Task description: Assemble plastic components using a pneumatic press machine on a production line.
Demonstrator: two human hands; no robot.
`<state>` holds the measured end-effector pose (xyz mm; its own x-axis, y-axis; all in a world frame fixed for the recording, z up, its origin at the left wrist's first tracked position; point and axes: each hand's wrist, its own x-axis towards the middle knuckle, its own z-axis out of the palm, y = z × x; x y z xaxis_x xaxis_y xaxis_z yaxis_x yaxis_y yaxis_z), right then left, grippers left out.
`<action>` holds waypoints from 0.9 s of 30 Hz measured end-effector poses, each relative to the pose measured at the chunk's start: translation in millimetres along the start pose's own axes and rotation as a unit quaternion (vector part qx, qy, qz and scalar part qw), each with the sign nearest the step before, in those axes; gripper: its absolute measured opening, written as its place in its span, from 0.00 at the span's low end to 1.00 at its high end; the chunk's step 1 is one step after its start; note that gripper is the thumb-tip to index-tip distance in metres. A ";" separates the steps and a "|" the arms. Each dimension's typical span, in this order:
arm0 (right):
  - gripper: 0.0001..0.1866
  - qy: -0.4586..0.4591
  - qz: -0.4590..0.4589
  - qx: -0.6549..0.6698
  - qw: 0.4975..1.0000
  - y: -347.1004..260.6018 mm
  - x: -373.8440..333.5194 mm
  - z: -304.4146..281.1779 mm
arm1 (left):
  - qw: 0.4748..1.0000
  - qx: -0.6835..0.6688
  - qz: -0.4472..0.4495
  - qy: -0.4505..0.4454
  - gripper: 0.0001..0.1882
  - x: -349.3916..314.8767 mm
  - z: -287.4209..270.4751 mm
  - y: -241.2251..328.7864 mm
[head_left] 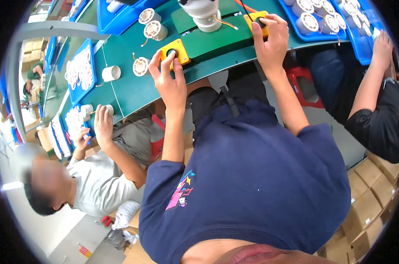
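My left hand (171, 88) rests at the left yellow push-button box (180, 48), its fingers apart and a fingertip at the black button. At the right yellow push-button box (251, 20) is my right hand (272, 46), fingers spread, partly covering the black button. Both hands hold nothing. Between the boxes, on a green fixture block (215, 42), a white cylindrical part (208, 23) stands under a white tool head (197, 6); a short wire lead sticks out to its right. Left of my left hand, a similar white part with wires (141, 66) lies on the green table (129, 90).
Two more wired parts (155, 31) stand farther back, and a white cup (111, 73) lies leftward. Blue trays (311, 37) of white parts stand at the right; another blue tray (93, 72) holds white rings. Co-workers sit at both sides, a grey-shirted person (107, 182) and a black-sleeved person (375, 127).
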<state>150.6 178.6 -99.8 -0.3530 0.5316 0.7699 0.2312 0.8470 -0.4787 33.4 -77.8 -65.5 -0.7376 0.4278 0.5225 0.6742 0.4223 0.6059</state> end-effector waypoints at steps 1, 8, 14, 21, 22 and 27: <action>0.19 0.008 -0.009 0.012 1.000 3.7 -1.4 0.3 | 1.000 0.018 0.015 -0.005 0.13 0.7 0.1 -1.3; 0.22 0.057 0.043 0.083 0.994 0.9 -3.9 -0.7 | 0.999 0.010 0.032 0.016 0.12 -1.5 -4.3 -2.0; 0.09 0.099 0.012 0.156 0.983 -34.2 -6.7 -9.3 | 0.998 -0.048 0.013 0.035 0.09 9.5 -6.3 15.8; 0.13 -0.045 0.138 0.308 0.940 -84.0 8.1 4.4 | 0.983 -0.182 -0.024 0.020 0.12 37.7 20.4 36.7; 0.13 -0.044 0.136 0.309 0.940 -85.0 13.5 7.0 | 0.972 -0.230 -0.053 0.011 0.14 43.0 25.8 39.4; 0.12 -0.094 0.071 0.235 0.965 -78.3 21.5 12.7 | 0.956 -0.288 -0.007 -0.048 0.24 74.7 47.3 50.9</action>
<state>113.4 123.8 -51.1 -0.5166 0.5973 0.6135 -0.1319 0.6525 -0.7463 14.5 13.5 -24.0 -0.7206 0.5089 0.4708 0.5102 -0.0706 0.8571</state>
